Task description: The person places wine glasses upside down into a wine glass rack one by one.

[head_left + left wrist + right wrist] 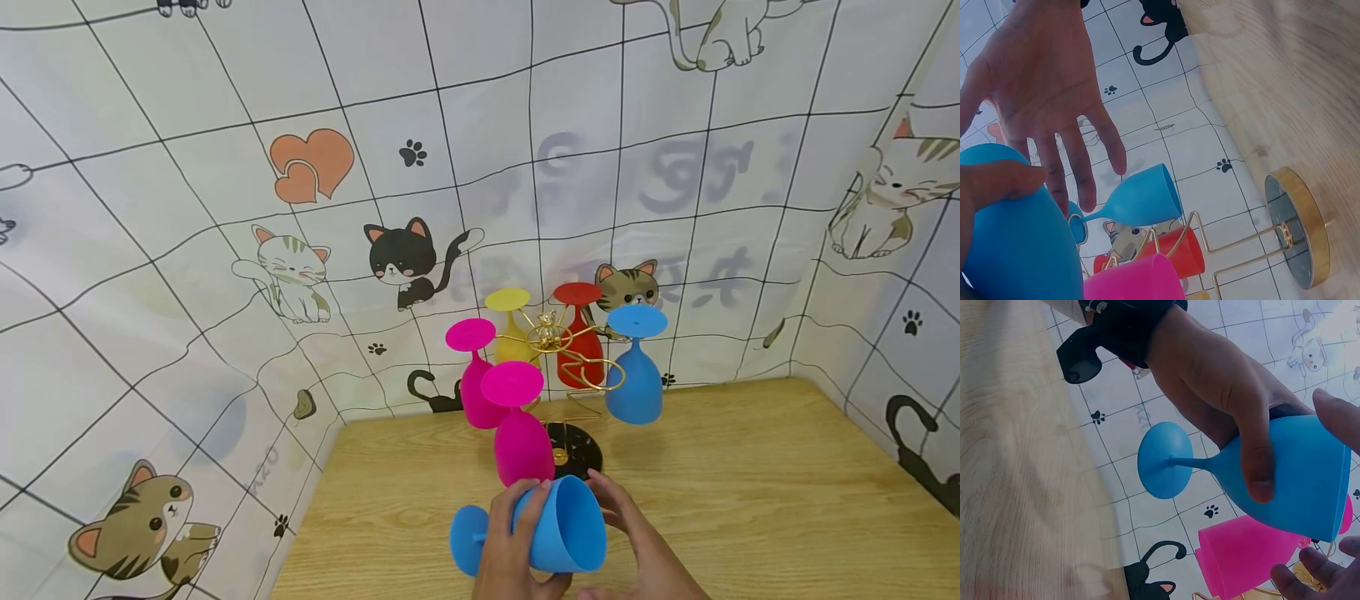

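A blue plastic goblet lies sideways in my left hand, its mouth turned to the right and its round foot to the left. The thumb of that hand presses on the bowl in the right wrist view, fingers wrapped round the far side. Beside the mouth is my right hand, its fingers spread and holding nothing in the left wrist view. Just beyond stands a gold wire rack with goblets hanging upside down: two pink, one yellow, one red and one blue.
The rack's round black base rests on a wood-grain table. Behind and at both sides rise white walls with a grid and cartoon cats. An unfilled gold loop sticks out at the rack's near right.
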Demonstrator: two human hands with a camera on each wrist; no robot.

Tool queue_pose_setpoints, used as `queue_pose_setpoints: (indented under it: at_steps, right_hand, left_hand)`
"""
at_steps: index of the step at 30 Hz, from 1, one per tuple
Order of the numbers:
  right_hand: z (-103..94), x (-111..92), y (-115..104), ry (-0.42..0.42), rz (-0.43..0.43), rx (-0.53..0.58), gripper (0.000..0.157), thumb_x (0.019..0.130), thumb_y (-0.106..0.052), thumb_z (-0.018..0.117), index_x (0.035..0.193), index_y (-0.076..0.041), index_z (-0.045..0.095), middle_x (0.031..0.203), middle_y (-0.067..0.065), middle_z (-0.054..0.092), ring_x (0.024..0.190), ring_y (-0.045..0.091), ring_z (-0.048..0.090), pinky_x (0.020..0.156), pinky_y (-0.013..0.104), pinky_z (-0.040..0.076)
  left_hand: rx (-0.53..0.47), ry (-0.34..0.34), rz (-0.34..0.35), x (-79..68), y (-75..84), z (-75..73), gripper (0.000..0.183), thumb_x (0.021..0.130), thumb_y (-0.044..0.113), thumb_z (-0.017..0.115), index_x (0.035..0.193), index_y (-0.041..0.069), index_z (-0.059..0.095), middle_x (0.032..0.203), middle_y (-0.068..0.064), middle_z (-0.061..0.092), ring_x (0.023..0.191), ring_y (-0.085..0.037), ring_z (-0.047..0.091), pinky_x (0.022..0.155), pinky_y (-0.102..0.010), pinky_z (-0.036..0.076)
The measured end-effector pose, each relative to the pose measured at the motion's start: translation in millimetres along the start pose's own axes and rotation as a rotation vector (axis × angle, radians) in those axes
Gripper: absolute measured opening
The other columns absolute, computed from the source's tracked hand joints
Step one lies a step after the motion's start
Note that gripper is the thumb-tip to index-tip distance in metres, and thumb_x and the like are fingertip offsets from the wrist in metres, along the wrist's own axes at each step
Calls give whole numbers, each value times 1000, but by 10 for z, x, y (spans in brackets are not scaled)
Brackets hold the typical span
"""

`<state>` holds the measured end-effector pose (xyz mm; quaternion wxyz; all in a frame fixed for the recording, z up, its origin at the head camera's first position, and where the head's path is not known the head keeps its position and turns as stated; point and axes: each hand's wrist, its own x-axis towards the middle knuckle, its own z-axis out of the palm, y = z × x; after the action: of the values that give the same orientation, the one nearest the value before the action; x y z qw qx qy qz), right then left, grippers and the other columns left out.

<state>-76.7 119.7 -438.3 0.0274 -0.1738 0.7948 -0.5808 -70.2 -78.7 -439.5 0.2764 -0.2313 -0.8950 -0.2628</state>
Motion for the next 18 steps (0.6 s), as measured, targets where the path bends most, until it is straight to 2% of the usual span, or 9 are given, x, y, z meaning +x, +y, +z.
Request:
queue_pose_setpoints:
  at_steps: [6, 8, 14, 18]
  right_hand:
    - [-23, 1, 25, -28, 22, 35, 100, 78, -32, 81, 154, -18, 16, 154, 21, 33, 133, 50, 41, 100, 62, 46]
    - [-28, -2, 29, -32, 23, 36, 100, 79, -32, 81, 154, -19, 16, 154, 20, 33, 133, 49, 42, 100, 60, 48]
    - [-34, -6, 28, -20, -3, 30, 98, 79, -31, 80, 154, -26, 17, 155, 16, 34, 131, 46, 45, 95, 37, 55]
    - [-32, -10, 30, -17, -10, 58, 95, 80, -28, 79, 153, -32, 18, 155, 15, 33, 131, 48, 45, 94, 29, 54]
  left_hand:
    - [76, 4, 88, 17, -24, -6, 107, 57, 39, 93, 148, 28, 38, 137, -1, 47, 116, -25, 54, 81, -47, 58]
    - [95, 6, 110, 20, -28, -2, 106, 58, 40, 93, 148, 28, 39, 137, -1, 47, 116, -25, 54, 82, -47, 58]
    - [185, 41, 152, 25, -29, 15, 107, 53, 46, 94, 145, 30, 44, 134, -2, 51, 117, -23, 55, 81, -43, 57]
    - [231, 39, 177, 22, -29, 16, 108, 51, 48, 95, 146, 31, 44, 134, -2, 51, 118, -22, 53, 82, -42, 57]
